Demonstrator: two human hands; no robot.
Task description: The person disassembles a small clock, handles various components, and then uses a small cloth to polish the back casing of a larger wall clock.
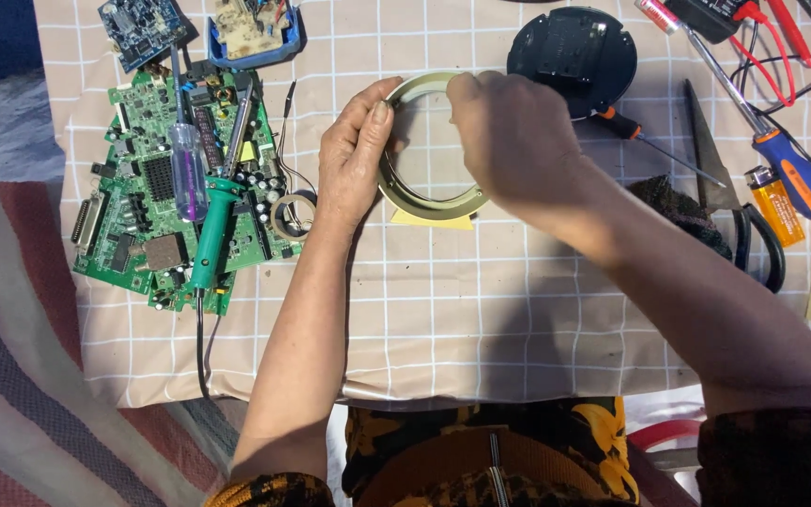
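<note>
A pale green flat ring (421, 202) lies on the checked cloth (481, 291) in the middle of the table. My left hand (354, 155) grips its left rim, thumb on top. My right hand (513, 136) covers the ring's right side, fingers pinched on its upper rim. A yellow scrap (434, 220) peeks out under the ring's lower edge. Behind my right hand lies a round black housing (572, 52).
Green circuit boards (152, 197) sit at the left with a teal soldering iron (213, 230) and a clear-handled screwdriver (186, 169) on them. At the right lie scissors (734, 211), a blue-and-orange screwdriver (795, 174), a small orange-handled screwdriver (650, 141), an orange lighter (776, 207) and red leads (781, 42).
</note>
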